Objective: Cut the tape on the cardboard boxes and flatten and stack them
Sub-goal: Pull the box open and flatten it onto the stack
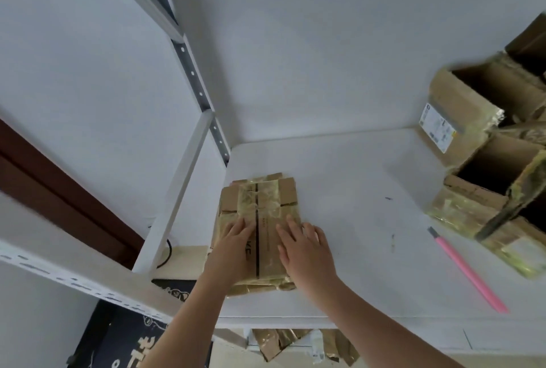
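A flattened cardboard box (260, 205), brown with glossy yellowish tape and a black stripe, lies on the left part of the white table (354, 178). It seems to lie on top of other flattened cardboard. My left hand (233, 243) presses flat on its left half with straight fingers. Beside it, my right hand (304, 246) presses flat on the right half. A pink-handled cutter (466, 270) lies on the table to the right, apart from both hands.
Several open, taped cardboard boxes (487, 143) are piled at the table's right side. A white metal shelf frame (177, 190) stands to the left. More cardboard scraps (280, 341) lie below the table's front edge, and a dark printed box (127, 335) sits low at left.
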Tool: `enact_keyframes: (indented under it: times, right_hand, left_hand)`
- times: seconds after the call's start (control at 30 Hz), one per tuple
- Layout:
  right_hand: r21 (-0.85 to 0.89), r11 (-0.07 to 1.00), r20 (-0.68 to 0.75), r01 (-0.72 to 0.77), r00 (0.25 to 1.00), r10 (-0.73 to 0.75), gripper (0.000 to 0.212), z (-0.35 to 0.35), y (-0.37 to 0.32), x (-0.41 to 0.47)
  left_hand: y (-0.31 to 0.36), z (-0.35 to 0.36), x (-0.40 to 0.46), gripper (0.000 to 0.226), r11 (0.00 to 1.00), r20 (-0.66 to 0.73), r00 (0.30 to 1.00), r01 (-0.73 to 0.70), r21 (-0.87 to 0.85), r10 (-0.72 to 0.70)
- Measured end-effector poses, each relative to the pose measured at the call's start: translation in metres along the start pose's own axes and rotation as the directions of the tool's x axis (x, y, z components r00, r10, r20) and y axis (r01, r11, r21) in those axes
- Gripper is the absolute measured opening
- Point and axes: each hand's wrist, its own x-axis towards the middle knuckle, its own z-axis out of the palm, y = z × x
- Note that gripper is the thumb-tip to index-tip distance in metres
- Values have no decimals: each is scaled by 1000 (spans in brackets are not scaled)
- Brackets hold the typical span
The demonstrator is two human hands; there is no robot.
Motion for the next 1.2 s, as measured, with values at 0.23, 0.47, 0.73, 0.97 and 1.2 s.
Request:
enact_keyframes:
  times: [0.23,0.47,0.73,0.97,1.2]
  right_hand:
    - [215,976,162,40,984,-76,49,-36,12,8]
    - [244,962,-102,122,990,-99,40,-100,55,-21]
    - [-140,966,-335,-216,929,159,38,-176,169,-77]
    - [-307,897,-256,-317,936,243,16,-189,244,-95]
    - [-342,929,-204,-143,976,75,16,-184,266,-84]
  left_hand:
    - [16,-21,-3,67,999,-60,998,31,19,-30]
    - [86,-56,-17,34,984,-331,940,129,119,-83]
    - [203,-51,-34,53,969,-284,928,-212,123,239]
    - [286,-20,-42,54,926,-272,903,-258,275,333]
    - [305,-7,-50,51,909,-307,902,-180,376,305]
